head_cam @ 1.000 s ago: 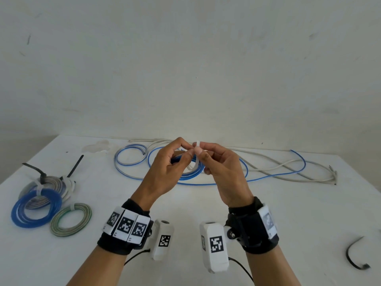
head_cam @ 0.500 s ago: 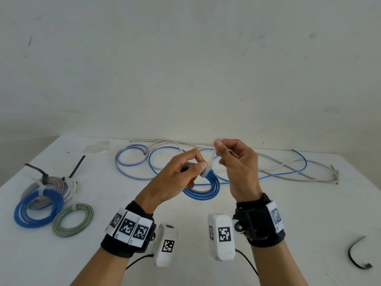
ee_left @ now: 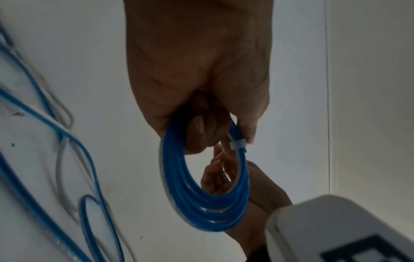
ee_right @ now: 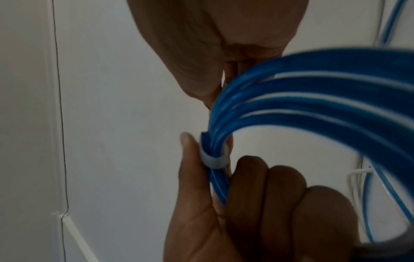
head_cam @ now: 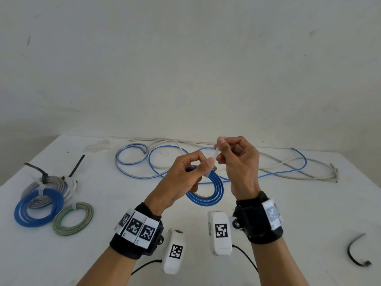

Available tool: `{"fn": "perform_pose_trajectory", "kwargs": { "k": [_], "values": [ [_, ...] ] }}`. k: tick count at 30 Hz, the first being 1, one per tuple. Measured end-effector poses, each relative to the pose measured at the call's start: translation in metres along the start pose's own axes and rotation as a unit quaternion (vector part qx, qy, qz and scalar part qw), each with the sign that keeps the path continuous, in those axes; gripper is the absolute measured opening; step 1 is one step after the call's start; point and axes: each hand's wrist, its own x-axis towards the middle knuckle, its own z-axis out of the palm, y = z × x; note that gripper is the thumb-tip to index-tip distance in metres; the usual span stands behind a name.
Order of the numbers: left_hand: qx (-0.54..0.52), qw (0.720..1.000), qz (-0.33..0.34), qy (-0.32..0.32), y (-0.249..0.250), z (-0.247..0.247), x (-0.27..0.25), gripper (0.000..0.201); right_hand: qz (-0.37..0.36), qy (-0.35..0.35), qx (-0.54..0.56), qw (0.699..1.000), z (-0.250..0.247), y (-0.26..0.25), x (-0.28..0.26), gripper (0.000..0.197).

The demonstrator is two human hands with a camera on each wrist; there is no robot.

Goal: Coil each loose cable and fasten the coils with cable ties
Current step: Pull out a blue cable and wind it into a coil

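A small coil of blue cable [head_cam: 208, 191] hangs above the table in my left hand [head_cam: 205, 169], which pinches it at the top between thumb and fingers. A white cable tie [head_cam: 216, 154] is wrapped round the coil's strands just there. Its band shows as a tight white loop [ee_left: 238, 144] in the left wrist view and again [ee_right: 215, 160] beside my left thumb in the right wrist view. My right hand [head_cam: 219, 148] pinches the tie's tail, held up and to the right of the coil. The coil [ee_right: 313, 92] fills the right of the right wrist view.
Three tied coils lie at the left: blue [head_cam: 37, 209], green [head_cam: 73, 218] and grey [head_cam: 48, 185] with black ties. Loose blue cable [head_cam: 288, 172] and pale grey cable [head_cam: 313, 176] sprawl across the table's far side. A black cable tie [head_cam: 357, 254] lies at the right.
My right hand has drawn the tie's tail up and to the right, away from the left hand. The coil, earlier hidden between both hands, now hangs lower in the left hand.
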Motion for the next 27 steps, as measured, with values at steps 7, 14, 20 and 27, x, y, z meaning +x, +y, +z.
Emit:
{"fn": "perform_pose_trajectory", "kwargs": {
  "k": [7, 14, 20, 27],
  "values": [
    [-0.036, 0.999, -0.037, 0.017, -0.008, 0.005, 0.002, 0.028, -0.039, 0.03, 0.004, 0.999, -0.004, 0.001, 0.002, 0.009],
    [-0.081, 0.996, -0.033, 0.012, -0.022, 0.002, 0.008, 0.026, -0.068, 0.058, -0.004, 0.996, 0.003, 0.003, -0.001, 0.01],
    [-0.101, 0.994, -0.049, 0.0, -0.022, -0.002, 0.009, 0.022, -0.057, 0.037, 0.025, 0.997, 0.003, -0.003, 0.001, 0.008],
    [-0.193, 0.98, -0.038, 0.033, -0.029, -0.02, 0.005, 0.021, -0.01, -0.115, 0.068, 0.991, 0.003, -0.014, -0.005, 0.011]
  ]
}}
